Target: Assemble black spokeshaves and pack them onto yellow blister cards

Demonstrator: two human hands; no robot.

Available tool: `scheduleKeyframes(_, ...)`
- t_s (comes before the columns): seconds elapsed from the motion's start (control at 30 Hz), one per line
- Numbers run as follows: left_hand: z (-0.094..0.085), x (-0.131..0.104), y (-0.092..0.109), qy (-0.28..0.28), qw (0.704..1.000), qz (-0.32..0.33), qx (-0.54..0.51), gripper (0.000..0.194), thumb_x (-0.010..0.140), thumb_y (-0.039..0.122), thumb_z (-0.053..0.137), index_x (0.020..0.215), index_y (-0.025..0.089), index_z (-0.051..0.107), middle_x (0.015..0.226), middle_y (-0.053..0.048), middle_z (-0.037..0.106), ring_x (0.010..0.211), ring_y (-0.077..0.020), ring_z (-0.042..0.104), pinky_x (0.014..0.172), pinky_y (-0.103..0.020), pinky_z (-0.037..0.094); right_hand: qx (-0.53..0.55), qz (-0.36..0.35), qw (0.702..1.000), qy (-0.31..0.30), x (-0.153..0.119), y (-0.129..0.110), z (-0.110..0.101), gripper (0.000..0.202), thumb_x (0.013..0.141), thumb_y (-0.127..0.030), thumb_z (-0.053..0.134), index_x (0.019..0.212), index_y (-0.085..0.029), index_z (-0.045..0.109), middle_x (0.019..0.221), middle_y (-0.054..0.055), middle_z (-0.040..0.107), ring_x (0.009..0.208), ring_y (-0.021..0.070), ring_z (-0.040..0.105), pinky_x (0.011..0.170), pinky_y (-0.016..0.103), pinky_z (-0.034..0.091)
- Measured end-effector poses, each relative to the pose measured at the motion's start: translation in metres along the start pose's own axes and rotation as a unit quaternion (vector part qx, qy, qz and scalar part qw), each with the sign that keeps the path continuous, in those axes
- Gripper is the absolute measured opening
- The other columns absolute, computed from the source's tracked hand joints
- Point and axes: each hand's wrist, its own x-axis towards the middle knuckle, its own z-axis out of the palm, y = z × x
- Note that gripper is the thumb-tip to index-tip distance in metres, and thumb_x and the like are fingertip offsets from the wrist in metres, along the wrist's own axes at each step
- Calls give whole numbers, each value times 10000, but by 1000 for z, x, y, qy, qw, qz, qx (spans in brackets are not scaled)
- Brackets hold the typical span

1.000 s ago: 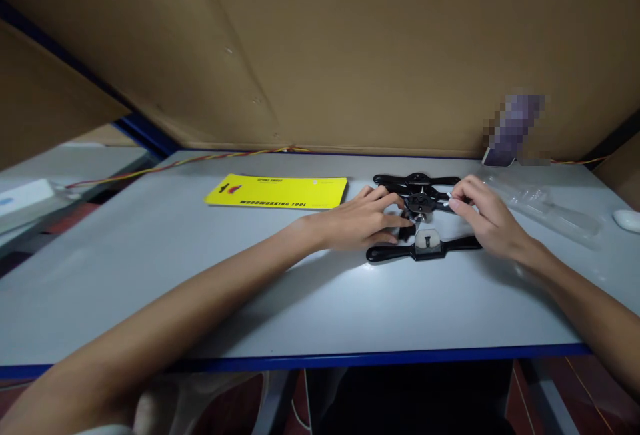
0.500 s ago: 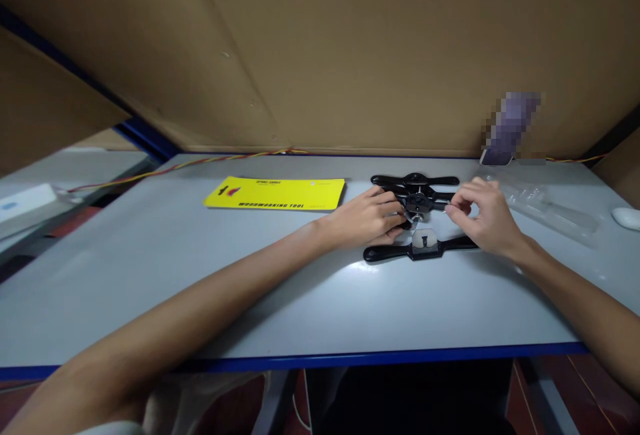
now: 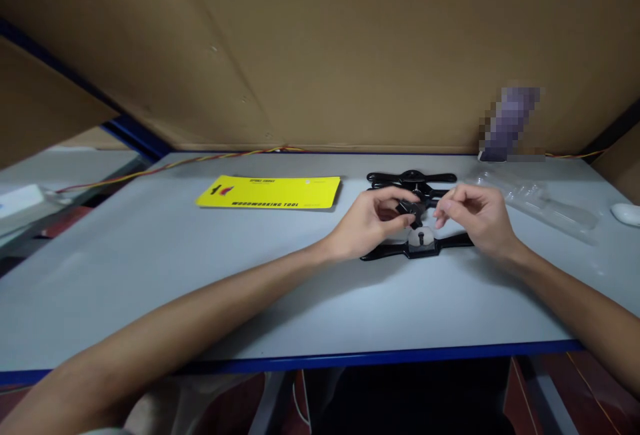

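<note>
Black part (image 3: 411,212) clamped between thumb and fingers of left hand (image 3: 356,225), just beyond front tool (image 3: 423,253); right hand (image 3: 480,219) curled beside it, fingertips near together, hold unclear; best pinched firmly, level, clear of pale plate (image 3: 416,237).
</note>
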Motion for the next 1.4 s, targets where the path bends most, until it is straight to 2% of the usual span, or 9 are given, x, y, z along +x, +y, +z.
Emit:
scheduleKeyframes(0.23,6,-7,-1,1,993,41,109,113,872,285,688,857,174,699,876,-43,770,807,-175,704,760,-312,561,-44,-36,998,-39,3,7,-2,395,814,-380,747,620,-230,437,743,-17,509,666,127,479,617,311,446)
scheduleKeyframes(0.4,12,-11,-10,5,952,131,278,129,909,297,695,838,199,741,976,-51,790,913,-229,681,907,-426,521,-44,19,999,-19,7,14,-5,308,764,-330,788,924,-245,539,839,-38,540,612,101,476,566,286,419)
scheduleKeyframes(0.47,14,-12,-14,4,929,144,342,130,908,310,690,871,196,742,969,-54,786,887,-242,658,865,-424,514,-47,28,998,-22,7,15,-5,334,753,-337,797,984,-239,576,851,-32,566,605,104,499,564,290,437)
scheduleKeyframes(0.6,15,-15,-15,-6,897,142,418,230,921,357,653,1061,186,718,894,-43,770,799,-237,636,783,-398,493,-70,32,997,-32,6,15,-5,226,762,-356,798,860,-209,658,888,14,631,676,137,603,658,334,534)
scheduleKeyframes(0.77,11,-21,-14,-42,860,188,473,412,940,456,566,1197,156,681,946,-100,757,809,-259,660,747,-398,490,-55,12,997,-60,3,8,-8,112,840,-309,723,881,-209,754,1254,111,709,936,207,733,908,432,601)
scheduleKeyframes(0.83,9,-23,-16,-50,849,205,484,452,949,475,551,1230,142,670,965,-115,749,821,-264,672,746,-396,490,-75,-1,994,-84,2,4,-11,136,888,-292,673,902,-220,787,1263,111,730,998,224,739,921,434,604)
scheduleKeyframes(0.97,5,-22,-16,-83,850,209,476,440,1003,472,491,1240,141,658,913,-92,740,790,-236,683,744,-368,471,-182,-89,971,-128,2,2,-17,196,950,-245,612,939,-233,807,1014,72,793,874,207,736,768,362,592)
scheduleKeyframes(1.1,3,-17,-12,-107,873,153,450,334,1021,371,441,1154,166,669,760,-36,702,733,-211,662,758,-367,437,-270,-170,932,-175,1,5,-21,204,985,-235,603,1066,-215,789,901,47,796,741,173,701,713,325,535)
scheduleKeyframes(1.4,8,-17,-13,-103,889,126,429,332,1021,349,397,1146,171,648,743,-29,682,727,-214,616,756,-382,356,-261,-96,925,-259,0,-3,-26,114,891,-181,637,935,-198,741,773,-2,731,652,125,627,652,263,483)
